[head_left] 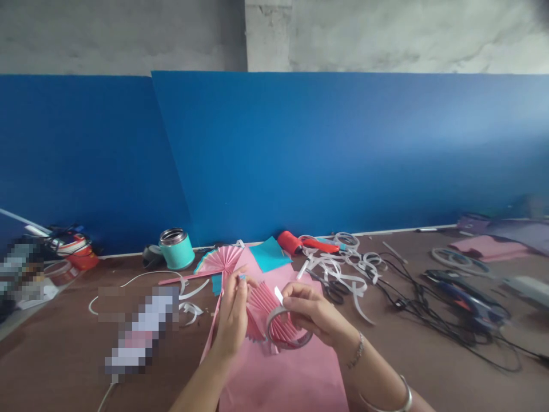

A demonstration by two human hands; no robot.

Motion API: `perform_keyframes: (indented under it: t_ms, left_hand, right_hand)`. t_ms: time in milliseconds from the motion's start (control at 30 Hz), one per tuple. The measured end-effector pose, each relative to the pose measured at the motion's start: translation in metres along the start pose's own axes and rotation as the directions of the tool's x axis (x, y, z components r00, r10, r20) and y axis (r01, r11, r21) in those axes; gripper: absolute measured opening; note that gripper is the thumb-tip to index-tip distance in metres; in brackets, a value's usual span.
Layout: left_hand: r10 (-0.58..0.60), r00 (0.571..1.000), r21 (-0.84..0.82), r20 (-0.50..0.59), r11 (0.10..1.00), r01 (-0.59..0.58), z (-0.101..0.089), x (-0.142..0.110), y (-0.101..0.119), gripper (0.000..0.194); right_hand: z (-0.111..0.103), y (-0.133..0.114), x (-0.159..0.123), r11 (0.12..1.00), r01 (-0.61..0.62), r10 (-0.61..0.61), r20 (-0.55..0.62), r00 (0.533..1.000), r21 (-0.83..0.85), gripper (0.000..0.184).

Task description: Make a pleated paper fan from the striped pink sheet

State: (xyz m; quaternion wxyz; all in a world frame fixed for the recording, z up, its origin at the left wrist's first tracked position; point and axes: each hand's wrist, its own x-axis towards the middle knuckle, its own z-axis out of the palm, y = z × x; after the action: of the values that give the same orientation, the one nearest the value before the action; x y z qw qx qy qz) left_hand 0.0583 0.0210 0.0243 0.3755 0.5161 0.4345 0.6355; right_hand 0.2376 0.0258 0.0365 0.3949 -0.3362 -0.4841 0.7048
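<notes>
Pink paper folded into narrow pleats point(268, 297), with a bluish edge, spreads between my hands. My left hand point(234, 315) is closed at the left side of it, fingers pinched together; a small blue bit shows at the fingertips. My right hand point(315, 312) is closed, with a roll of tape point(269, 332) hanging from it in front of the pleats. A short white strip point(278, 295) sticks up from the right fingertips. Beneath lies a large flat pink sheet point(283, 380). A finished-looking pleated pink fan point(223, 260) rests just beyond my left hand.
Behind the paper lie a turquoise sheet point(270, 253), a red roll point(290, 243) and curled white strips point(338, 266). A turquoise flask point(176, 250) stands left of them. Dark cables point(407, 306) and tape rolls point(454, 257) lie to the right. A blue panel point(321, 154) closes the back.
</notes>
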Motion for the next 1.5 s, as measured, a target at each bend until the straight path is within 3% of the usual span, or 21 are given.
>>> perform_keyframes:
  t_ms: [133, 500, 833, 1500]
  left_hand:
    - [0.039, 0.999, 0.120, 0.010, 0.992, -0.040, -0.002, 0.002, 0.001, 0.032]
    - [-0.022, 0.978, 0.002, 0.208, 1.000, 0.022, 0.015, -0.020, 0.017, 0.026]
    - [-0.092, 0.962, -0.175, 0.256, 0.975, 0.139, 0.018, -0.023, 0.014, 0.027]
    - [-0.085, 0.963, -0.214, 0.254, 0.966, 0.142, 0.019, -0.023, 0.011, 0.021]
  right_hand:
    - [-0.003, 0.003, 0.002, 0.998, -0.028, 0.029, 0.016, 0.999, -0.065, 0.028]
    - [0.025, 0.016, 0.005, 0.989, 0.084, -0.105, -0.169, 0.980, -0.125, 0.039]
    - [0.031, 0.020, 0.005, 0.983, 0.099, -0.137, -0.258, 0.957, -0.153, 0.040]
    - [0.034, 0.018, 0.005, 0.985, 0.089, -0.127, -0.269, 0.955, -0.149, 0.039]
